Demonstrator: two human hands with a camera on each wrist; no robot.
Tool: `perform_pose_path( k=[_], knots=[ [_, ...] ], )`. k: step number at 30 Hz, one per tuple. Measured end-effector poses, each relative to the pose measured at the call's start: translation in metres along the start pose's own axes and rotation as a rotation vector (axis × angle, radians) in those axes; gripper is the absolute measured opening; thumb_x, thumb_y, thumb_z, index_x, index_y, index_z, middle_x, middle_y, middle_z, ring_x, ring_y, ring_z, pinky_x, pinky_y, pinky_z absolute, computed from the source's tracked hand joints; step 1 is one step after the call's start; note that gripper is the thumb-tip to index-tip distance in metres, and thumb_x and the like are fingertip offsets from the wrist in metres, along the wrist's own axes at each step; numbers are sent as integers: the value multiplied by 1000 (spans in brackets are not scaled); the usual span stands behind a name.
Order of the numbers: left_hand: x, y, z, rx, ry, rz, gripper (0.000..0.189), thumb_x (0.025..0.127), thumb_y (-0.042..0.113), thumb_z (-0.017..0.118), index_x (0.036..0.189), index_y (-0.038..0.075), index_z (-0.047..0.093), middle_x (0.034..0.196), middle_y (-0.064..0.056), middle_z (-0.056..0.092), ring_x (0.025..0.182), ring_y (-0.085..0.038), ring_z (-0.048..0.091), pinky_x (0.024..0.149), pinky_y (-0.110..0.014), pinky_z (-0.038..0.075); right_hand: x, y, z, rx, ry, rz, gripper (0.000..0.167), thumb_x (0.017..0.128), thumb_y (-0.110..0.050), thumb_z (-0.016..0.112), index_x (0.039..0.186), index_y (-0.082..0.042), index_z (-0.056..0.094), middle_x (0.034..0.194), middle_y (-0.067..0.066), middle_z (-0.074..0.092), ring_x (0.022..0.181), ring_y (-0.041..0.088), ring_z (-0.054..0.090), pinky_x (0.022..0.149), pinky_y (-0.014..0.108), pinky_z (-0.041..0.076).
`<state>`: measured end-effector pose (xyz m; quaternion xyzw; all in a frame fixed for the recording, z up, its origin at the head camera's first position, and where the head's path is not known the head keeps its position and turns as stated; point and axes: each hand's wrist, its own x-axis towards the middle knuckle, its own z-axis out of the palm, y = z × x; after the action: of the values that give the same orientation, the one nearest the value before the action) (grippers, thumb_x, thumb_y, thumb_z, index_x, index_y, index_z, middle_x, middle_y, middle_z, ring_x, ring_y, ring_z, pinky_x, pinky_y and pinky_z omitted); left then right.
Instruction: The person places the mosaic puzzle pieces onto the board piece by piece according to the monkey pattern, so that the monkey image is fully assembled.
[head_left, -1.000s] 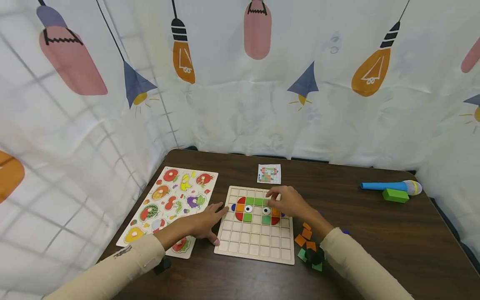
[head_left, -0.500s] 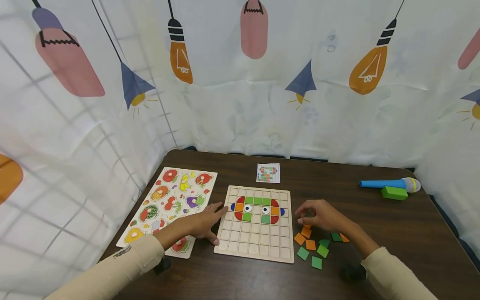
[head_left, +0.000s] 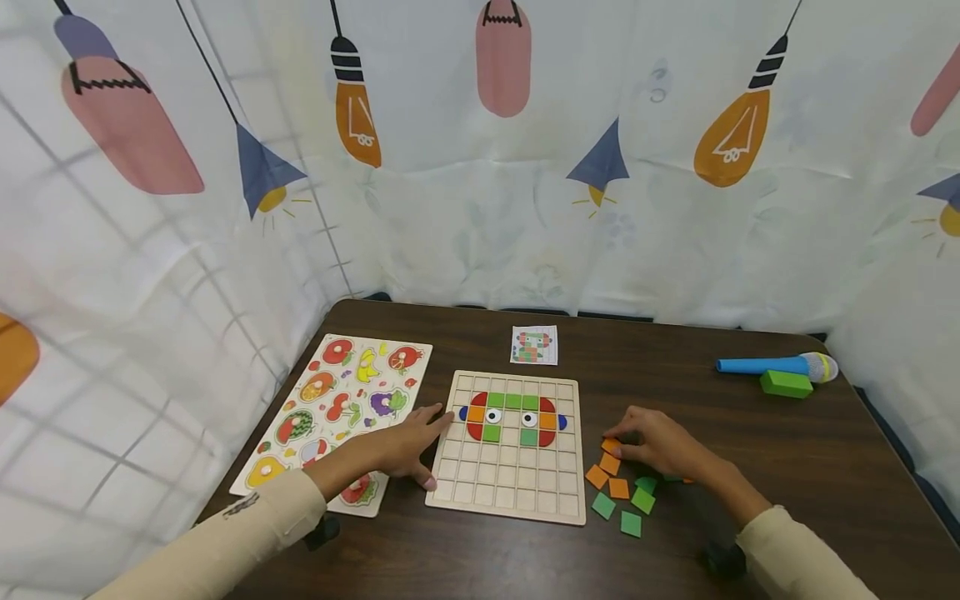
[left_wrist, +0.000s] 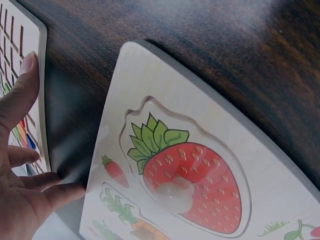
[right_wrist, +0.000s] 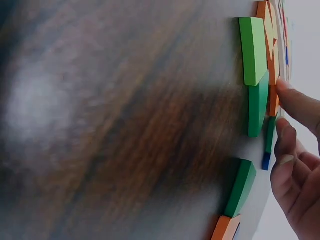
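My left hand [head_left: 408,443] rests with spread fingers along the left edge of a wooden grid board [head_left: 502,500]. In the left wrist view its thumb lies on the board's edge. Red, green, orange and blue tiles and two eye pieces form a face-like pattern in the upper half of the grid. Right of the board, my right hand [head_left: 663,442] pinches an orange square tile [head_left: 611,446] between thumb and fingers, at the far end of the loose pile. In the right wrist view, light green [right_wrist: 254,52] and dark green [right_wrist: 241,189] tiles lie beside that hand.
A fruit puzzle board [head_left: 341,417] lies left of the grid board. Behind it is a small pattern card [head_left: 534,345]. Several loose green tiles [head_left: 631,523] and orange tiles [head_left: 597,477] lie at the right. A blue toy microphone [head_left: 765,365] and green block [head_left: 786,384] stand farther right.
My right hand has moved from the top of the grid to the loose tiles at the right and pinches an orange one. A green tile now shows in the grid's top row. My left hand stays put.
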<state>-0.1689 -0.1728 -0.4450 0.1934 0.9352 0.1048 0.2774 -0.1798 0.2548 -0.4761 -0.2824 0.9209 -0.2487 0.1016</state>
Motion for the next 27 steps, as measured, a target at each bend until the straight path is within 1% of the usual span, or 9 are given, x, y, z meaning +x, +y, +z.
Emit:
perform_pose_path(
  k=[2,9,12,14,19,21,23,27],
  knots=[
    [0,0,0,-4,2,0,105,79,39,84,160,14,23,167,-17,14,154,-40,14,117,-56,32,1,-1,1,-26,13,6,29,91,-25,74,117,-13,76,94,-7,60,75,2,46,65,20,40],
    [0,1,1,-7,2,-4,104,78,38,85,160,14,24,167,-17,15,154,-40,14,117,-57,31,1,-4,-1,-66,19,83,34,89,-29,77,119,-14,76,95,-6,59,74,5,45,62,21,38],
    [0,1,1,-3,5,-1,104,78,38,85,160,14,24,167,-17,15,154,-40,14,117,-57,31,2,-4,-1,-65,25,78,33,88,-30,77,117,-14,76,95,-5,59,75,6,46,62,22,38],
    [0,0,1,1,8,2,104,78,39,85,160,14,25,166,-18,15,154,-40,15,117,-57,32,2,-4,0,-62,26,69,31,89,-30,77,115,-15,76,97,-5,59,78,7,48,65,22,40],
    [0,-1,1,-1,14,11,105,78,38,85,160,13,25,166,-18,15,154,-40,15,116,-57,32,4,-5,1,-50,12,57,25,90,-31,76,110,-17,73,103,-6,62,86,9,54,75,29,49],
    [0,-1,1,-2,15,15,105,78,38,85,160,13,24,166,-18,15,154,-40,15,116,-56,33,5,-6,2,-47,0,51,23,90,-31,76,109,-19,71,103,-7,63,87,9,55,77,31,52],
    [0,-2,2,-1,15,16,105,78,38,85,160,12,24,166,-18,15,154,-40,15,117,-56,33,7,-6,3,-45,-14,42,22,90,-31,76,108,-19,69,101,-8,64,87,8,55,78,32,52],
    [0,-1,2,2,15,14,106,78,38,86,160,11,24,166,-19,16,154,-40,16,117,-56,32,9,-8,4,-10,-43,36,21,91,-28,76,107,-21,64,94,-11,61,82,6,53,74,27,49]
  ],
)
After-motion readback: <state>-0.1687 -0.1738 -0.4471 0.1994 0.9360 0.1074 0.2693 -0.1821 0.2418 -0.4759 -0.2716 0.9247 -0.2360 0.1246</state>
